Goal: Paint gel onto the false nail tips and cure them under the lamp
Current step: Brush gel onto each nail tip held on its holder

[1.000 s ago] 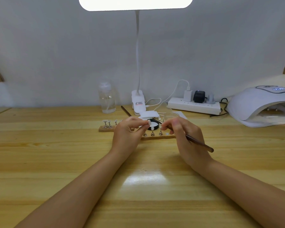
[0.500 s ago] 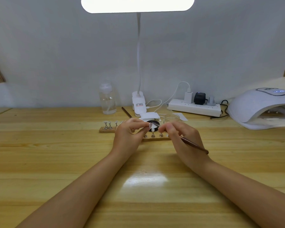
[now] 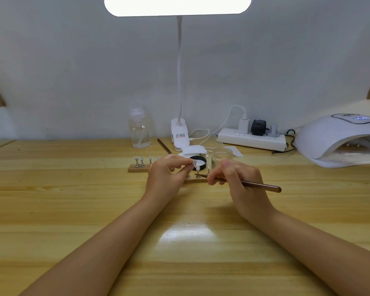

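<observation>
My left hand (image 3: 166, 175) pinches a small white false nail tip (image 3: 195, 164) between thumb and fingers, lifted just above a wooden holder strip (image 3: 135, 168). Several other tips stand on metal pegs along that strip (image 3: 138, 162). My right hand (image 3: 236, 177) grips a thin brown brush (image 3: 259, 185), its fine end pointing left, close under the held tip. An open black gel pot (image 3: 198, 161) sits right behind the tip. The white curing lamp (image 3: 338, 141) stands at the far right with its display lit.
Along the back of the wooden table stand a clear bottle (image 3: 138, 130), a white clip-on desk lamp (image 3: 179, 133), a power strip (image 3: 252, 141) with plugs, a glass jar (image 3: 221, 154) and a second brush (image 3: 163, 146). A white box (image 3: 193, 150) lies behind the pot.
My right hand has drawn the brush slightly right and lower, away from the gel pot. My left hand keeps the nail tip almost still.
</observation>
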{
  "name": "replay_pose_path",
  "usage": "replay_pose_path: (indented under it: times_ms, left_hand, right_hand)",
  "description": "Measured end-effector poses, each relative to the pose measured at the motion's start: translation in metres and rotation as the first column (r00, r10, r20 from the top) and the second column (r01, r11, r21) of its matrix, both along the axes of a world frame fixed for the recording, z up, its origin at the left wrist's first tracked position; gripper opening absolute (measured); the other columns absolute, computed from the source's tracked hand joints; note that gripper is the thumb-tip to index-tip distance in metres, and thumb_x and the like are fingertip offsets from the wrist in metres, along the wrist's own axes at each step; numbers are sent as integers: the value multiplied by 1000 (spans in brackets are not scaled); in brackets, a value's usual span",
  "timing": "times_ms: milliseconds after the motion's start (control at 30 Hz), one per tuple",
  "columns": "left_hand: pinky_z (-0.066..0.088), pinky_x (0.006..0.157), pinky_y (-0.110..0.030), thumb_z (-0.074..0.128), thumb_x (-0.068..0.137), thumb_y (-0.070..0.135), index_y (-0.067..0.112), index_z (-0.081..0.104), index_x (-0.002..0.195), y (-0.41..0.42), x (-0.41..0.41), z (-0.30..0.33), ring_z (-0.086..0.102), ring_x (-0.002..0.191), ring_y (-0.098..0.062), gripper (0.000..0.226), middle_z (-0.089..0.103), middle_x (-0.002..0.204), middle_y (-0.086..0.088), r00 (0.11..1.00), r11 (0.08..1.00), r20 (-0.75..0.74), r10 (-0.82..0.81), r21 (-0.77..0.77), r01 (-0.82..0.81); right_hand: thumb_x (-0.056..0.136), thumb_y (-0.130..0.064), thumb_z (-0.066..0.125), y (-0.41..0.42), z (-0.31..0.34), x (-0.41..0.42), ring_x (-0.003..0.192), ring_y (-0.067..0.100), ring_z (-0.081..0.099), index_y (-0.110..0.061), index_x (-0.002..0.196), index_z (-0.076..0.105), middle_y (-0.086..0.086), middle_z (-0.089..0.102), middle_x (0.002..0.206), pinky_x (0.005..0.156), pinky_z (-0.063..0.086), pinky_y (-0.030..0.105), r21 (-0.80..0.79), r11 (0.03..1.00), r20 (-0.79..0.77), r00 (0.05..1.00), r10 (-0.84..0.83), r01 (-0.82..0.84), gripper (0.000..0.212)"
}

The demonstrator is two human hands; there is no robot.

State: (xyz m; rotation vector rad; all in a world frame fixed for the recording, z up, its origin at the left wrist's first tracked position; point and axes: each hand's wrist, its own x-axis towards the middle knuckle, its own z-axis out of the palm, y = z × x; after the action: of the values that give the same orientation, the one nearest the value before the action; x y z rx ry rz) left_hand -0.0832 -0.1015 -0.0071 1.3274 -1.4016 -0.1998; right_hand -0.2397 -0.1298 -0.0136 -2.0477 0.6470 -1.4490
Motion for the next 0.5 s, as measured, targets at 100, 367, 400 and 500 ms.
replay_pose_path:
  times_ms: [100,367,400,500]
  left_hand:
    - [46,86,-43,70,77,7,24,70,88,0,0,0,58,85,-16,21,62,79,9,1000,1000,-14,8,16,-8]
    - [38,94,-53,70,78,12,21,73,87,0,-1,1,58,93,-21,13,61,79,13,999,998,8,44,48,-45]
    - [38,94,-53,70,78,12,22,73,87,0,-1,1,59,92,-21,14,61,79,13,999,998,8,44,44,-44]
    - [38,93,-54,70,78,11,25,71,87,0,-1,1,59,91,-23,17,60,79,14,999,999,17,38,34,-38]
  right_hand:
    - [87,-42,32,-1,3,1,80,0,59,-23,76,66,-15,65,77,69,46,15,-44,996,-34,996,-77,75,40]
    - [87,-44,32,0,0,1,68,3,62,-23,66,66,-9,66,66,63,48,22,-28,997,-39,997,-71,70,45]
    - [88,-42,32,0,1,1,71,3,61,-22,70,67,-10,66,70,64,47,21,-67,994,-51,995,-90,87,43]
    - [87,-42,33,-1,2,2,80,1,58,-21,81,69,-11,67,80,69,45,17,-102,988,-104,986,-131,120,43]
